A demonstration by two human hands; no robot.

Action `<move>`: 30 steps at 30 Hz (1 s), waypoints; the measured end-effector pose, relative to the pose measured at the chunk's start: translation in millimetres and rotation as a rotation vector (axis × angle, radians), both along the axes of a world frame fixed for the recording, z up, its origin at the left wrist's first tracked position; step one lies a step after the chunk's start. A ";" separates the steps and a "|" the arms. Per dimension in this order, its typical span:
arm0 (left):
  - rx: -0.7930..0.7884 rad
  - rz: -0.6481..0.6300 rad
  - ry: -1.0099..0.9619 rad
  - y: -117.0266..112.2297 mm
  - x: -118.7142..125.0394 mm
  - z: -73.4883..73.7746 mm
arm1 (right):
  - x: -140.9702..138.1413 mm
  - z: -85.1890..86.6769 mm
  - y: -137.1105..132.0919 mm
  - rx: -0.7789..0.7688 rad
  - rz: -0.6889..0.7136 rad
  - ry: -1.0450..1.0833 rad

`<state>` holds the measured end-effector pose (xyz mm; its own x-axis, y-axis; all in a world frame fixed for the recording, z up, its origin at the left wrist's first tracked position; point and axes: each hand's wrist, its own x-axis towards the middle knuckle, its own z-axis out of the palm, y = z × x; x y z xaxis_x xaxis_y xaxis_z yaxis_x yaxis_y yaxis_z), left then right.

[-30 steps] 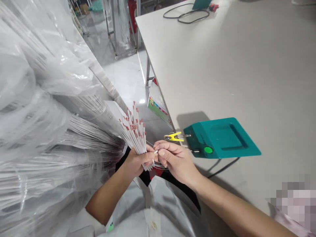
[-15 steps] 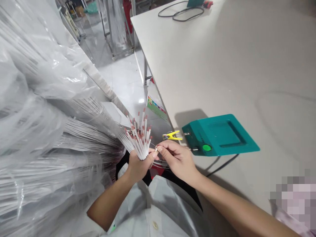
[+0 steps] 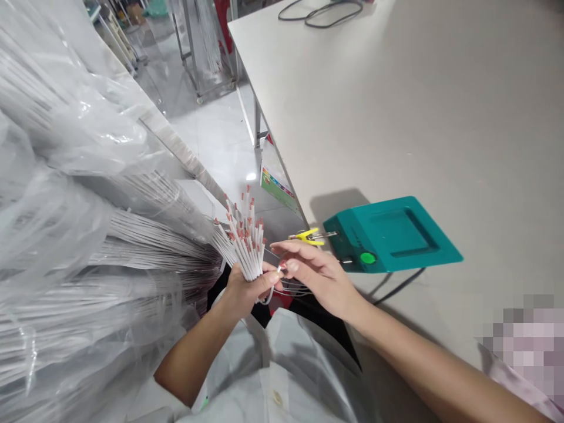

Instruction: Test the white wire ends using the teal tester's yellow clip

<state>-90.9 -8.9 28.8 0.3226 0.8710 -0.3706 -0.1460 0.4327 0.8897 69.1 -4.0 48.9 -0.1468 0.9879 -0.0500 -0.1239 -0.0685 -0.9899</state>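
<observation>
I see the left hand closed round a bundle of white wires, reddish tips up, beside the table; a single wire end shows at its thumb. The right hand has thumb and forefinger parted there; I can't tell whether they touch it

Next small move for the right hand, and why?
Probably close the right hand on the single wire end: the left hand pinches it beside the wire bundle, its reddish tip is exposed, and the right hand's fingers are spread next to it.
</observation>
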 end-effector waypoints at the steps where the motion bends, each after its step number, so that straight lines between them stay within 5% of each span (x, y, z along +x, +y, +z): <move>1: -0.006 -0.022 -0.005 0.2 -0.3 0.7 | -0.4 1.7 1.8 0.025 0.038 0.012; 6: -0.068 -0.085 -0.150 1.1 -4.2 2.2 | -3.6 -2.4 5.6 -0.086 0.227 0.229; 12: -0.150 -0.063 -0.282 1.4 -2.7 1.4 | -9.4 -15.2 0.6 -0.157 0.225 0.351; 23: 0.111 0.105 0.323 -0.2 3.0 4.0 | -8.1 -9.4 -4.1 0.146 -0.182 -0.301; 30: -0.072 0.114 0.041 1.9 6.5 6.3 | -4.6 -12.8 -3.3 0.342 -0.098 -0.395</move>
<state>-84.4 -6.9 35.1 0.2058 0.8720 -0.4441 -0.1621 0.4779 0.8633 64.6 -7.3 36.1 -0.0880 0.9655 0.2450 0.2737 0.2600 -0.9260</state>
